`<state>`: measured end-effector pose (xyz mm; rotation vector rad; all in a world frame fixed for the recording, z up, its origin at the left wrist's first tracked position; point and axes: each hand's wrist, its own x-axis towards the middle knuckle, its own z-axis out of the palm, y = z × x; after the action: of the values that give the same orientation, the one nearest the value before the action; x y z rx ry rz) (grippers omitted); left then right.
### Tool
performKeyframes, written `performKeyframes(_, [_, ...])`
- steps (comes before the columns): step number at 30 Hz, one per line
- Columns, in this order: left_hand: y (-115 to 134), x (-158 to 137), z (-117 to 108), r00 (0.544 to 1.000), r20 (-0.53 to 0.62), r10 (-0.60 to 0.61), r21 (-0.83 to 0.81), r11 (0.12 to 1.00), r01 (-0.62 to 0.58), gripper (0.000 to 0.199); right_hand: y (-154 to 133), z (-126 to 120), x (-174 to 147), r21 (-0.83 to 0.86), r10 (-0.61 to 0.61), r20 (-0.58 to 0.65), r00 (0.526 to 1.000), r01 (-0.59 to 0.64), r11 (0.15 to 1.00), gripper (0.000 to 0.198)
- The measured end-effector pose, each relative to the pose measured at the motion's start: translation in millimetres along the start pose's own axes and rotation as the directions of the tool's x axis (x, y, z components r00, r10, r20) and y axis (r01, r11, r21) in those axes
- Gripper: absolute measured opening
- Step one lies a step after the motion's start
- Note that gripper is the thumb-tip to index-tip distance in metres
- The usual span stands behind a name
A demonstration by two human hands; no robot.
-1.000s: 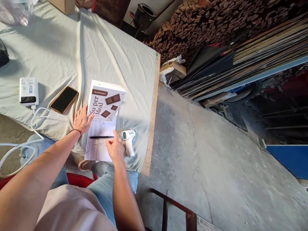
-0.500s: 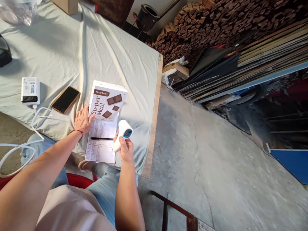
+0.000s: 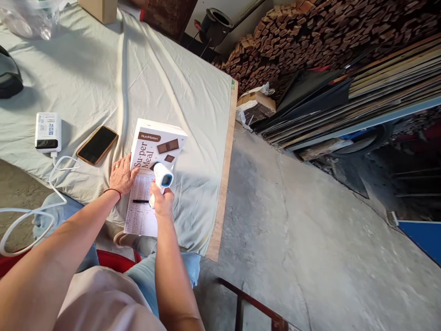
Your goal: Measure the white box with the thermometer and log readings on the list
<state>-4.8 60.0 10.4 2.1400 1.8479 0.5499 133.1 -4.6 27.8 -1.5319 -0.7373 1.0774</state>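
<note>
My right hand (image 3: 163, 202) is closed around the handle of a white infrared thermometer (image 3: 160, 177) with a blue-rimmed screen. Its head overlaps the lower edge of a white "NutriMotion Su-per Meal" box (image 3: 165, 128). My left hand (image 3: 121, 174) lies at the box's lower left edge, fingers stretched out and the thumb touching the corner. Below the box, a sheet of paper with handwriting (image 3: 136, 220) lies on the cloth. A black pen (image 3: 140, 201) rests across that sheet, partly hidden by my right hand and the thermometer.
On the cloth-covered table (image 3: 86, 59) are a phone (image 3: 98, 144), a white power bank (image 3: 48, 131) with a cable (image 3: 51, 177), a cardboard box (image 3: 101, 11) and a plastic bag (image 3: 32, 18). A wooden table edge (image 3: 223, 184) borders the right side. Stacked wood (image 3: 303, 41) stands beyond.
My right hand has carried the thermometer left and slightly up, so it now covers part of the box's front. My left hand stays beside the box. The view has shifted slightly.
</note>
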Motion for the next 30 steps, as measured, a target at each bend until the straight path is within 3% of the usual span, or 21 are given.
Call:
performKeyframes(6, [0.3, 0.4, 0.4, 1.000, 0.006, -0.004, -0.020, 1.000, 0.004, 0.065, 4.9, 3.5, 0.3, -0.037, -0.036, -0.010, 0.999, 0.035, 0.999, 0.046])
performKeyframes(13, [-0.1, -0.6, 0.0, 1.000, -0.001, 0.002, -0.034, 0.999, -0.003, 0.064, -7.7, 0.5, -11.7, -0.065, -0.003, 0.021, 1.000, 0.004, 0.998, 0.035])
performKeyframes(16, [-0.5, -0.3, 0.5, 1.000, 0.001, 0.005, -0.027, 1.000, -0.005, 0.065, -22.5, -8.0, -28.8, 0.005, 0.046, 0.042, 0.998, -0.046, 0.999, 0.032])
performKeyframes(21, [-1.6, 0.4, 1.8, 1.000, -0.009, 0.002, -0.040, 0.999, -0.002, 0.064, -37.9, -29.5, -55.7, 0.084, 0.024, 0.077, 0.997, -0.031, 0.996, 0.030])
performKeyframes(26, [-0.7, 0.4, -0.1, 1.000, -0.016, 0.014, -0.068, 0.998, -0.015, 0.064, -33.5, -49.4, -66.2, 0.134, 0.086, 0.014, 0.996, -0.087, 0.987, 0.033])
performKeyframes(30, [-1.0, 1.1, -0.5, 1.000, -0.017, 0.012, -0.073, 0.997, -0.013, 0.066, -20.8, -63.4, -61.7, 0.064, 0.100, -0.056, 0.993, -0.096, 0.993, 0.041])
